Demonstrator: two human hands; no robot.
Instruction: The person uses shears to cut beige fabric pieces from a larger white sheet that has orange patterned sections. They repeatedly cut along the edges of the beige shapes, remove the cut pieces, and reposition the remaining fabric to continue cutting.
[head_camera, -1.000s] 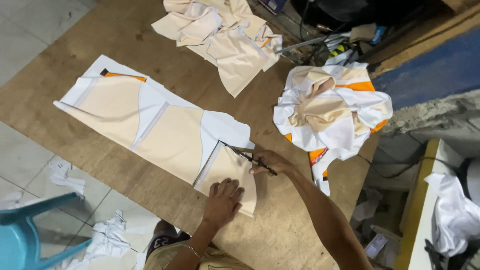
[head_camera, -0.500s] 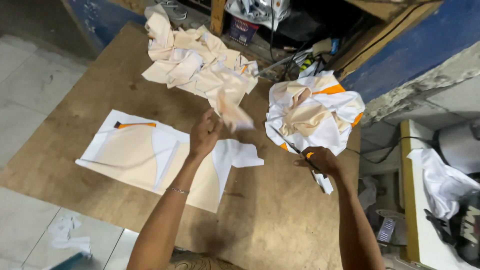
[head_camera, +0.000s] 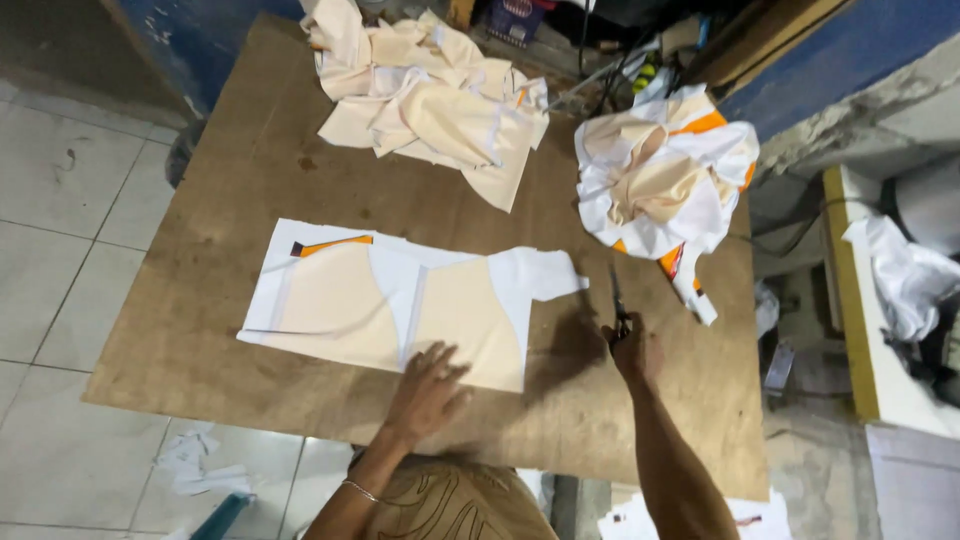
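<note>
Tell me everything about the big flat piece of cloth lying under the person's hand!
The flat cloth piece lies spread on the brown wooden table. It looks like thin fabric, white round the edges with curved beige panels printed on it and a small orange and black stripe near its far left corner. Its right end has a jagged, cut-looking edge. The left hand presses on its near edge. The right hand, holding scissors, is beside it, not touching.

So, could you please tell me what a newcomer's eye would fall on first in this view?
Probably the flat white and beige printed sheet in the middle of the wooden table, with the left hand pressing on its near edge. To its right, the right hand holds scissors with blades pointing away. Two crumpled heaps then draw the eye: a beige pile at the far edge and a white, beige and orange bundle at the far right.
</note>
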